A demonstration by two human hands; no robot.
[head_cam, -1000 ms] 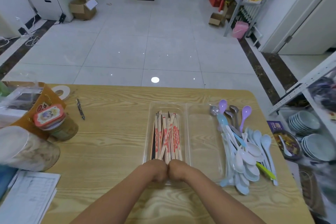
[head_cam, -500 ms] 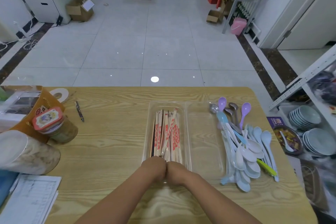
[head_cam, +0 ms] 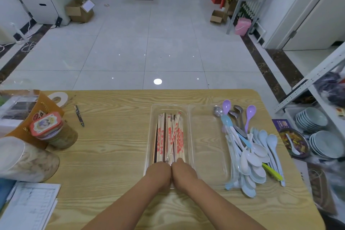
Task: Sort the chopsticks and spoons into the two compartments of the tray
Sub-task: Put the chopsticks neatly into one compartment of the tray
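Chopsticks sit in the clear tray's left compartment, spoons heaped on the surface beside its bare right one; left hand and right hand meet at the sticks' near ends, fingers hidden, grip unclear; judged best to tap the ends flush evenly.

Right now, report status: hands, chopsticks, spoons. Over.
Left hand, right hand at chopsticks, near ends, grip hidden. Bundle in tray, left compartment. Unsorted spoons heaped on table, right of tray. Nothing blocking.
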